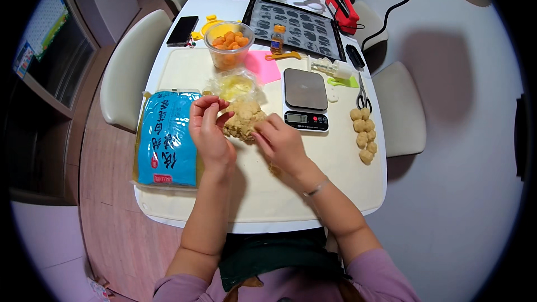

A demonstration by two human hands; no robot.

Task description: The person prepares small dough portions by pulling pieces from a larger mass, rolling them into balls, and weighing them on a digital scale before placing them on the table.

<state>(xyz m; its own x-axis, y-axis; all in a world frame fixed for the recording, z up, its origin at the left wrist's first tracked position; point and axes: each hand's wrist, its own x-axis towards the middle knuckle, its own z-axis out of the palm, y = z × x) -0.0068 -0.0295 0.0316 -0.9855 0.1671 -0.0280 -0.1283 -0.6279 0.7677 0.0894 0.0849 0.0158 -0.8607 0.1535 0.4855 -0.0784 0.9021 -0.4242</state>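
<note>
A crumbly lump of pale dough (244, 116) lies on the cream mat (268, 204), between my hands. My left hand (210, 134) is raised at the dough's left side, palm turned inward, its fingers loosely curved and apart; nothing shows in it. The bent fingers of my right hand (284, 144) pinch at the dough's right edge, and their tips are partly hidden. Just beyond the lump is a crumpled clear plastic bag (235, 85) with something yellow inside. A kitchen scale (305, 90) with a bare steel plate stands to the right. Several dough balls (364, 134) sit in two rows near the right edge.
At left lies a large blue-and-clear bag (168, 145). Farther back are a tub of orange balls (229, 45), a pink sheet (263, 66), a small bottle (278, 40), a black phone (183, 31) and a lined baking tray (296, 25). Scissors (363, 100) lie at right; chairs flank the table.
</note>
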